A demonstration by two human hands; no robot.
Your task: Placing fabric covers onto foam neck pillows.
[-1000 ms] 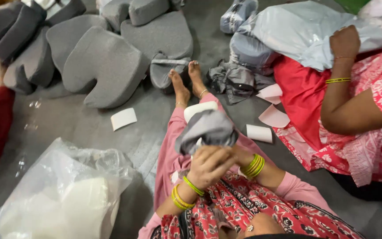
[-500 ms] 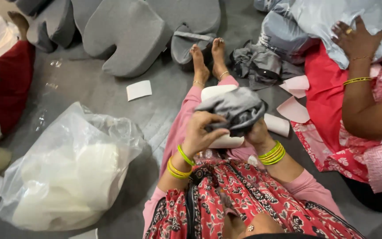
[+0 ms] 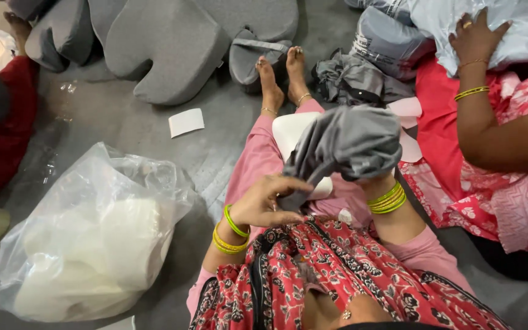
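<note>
while the person sits on the grey floor (image 3: 129,131) with legs stretched out in pink trousers, a grey fabric cover (image 3: 349,143) is bunched up over the lap, above a white foam pad (image 3: 289,131) that rests on the shins. the left hand (image 3: 267,201) has its fingers curled narrow, pinching the lower edge of the cover near its left corner. the right hand (image 3: 371,177) is pushed up inside the cover, so the cloth hides it and its fingers cannot be told; only the wrist with green and yellow bangles shows below the hem. to the left, just beside the person's leg, lies a clear plastic bag (image 3: 93,238) stuffed with white foam pieces. a small white card (image 3: 186,122) lies on the floor well apart from the bag. beyond the bare feet, several grey cushions (image 3: 172,49) are piled. on the right a second person in pink print rests a hand (image 3: 475,40) on a pale plastic sack (image 3: 520,24), beside a crumpled grey cloth (image 3: 352,79).
</note>
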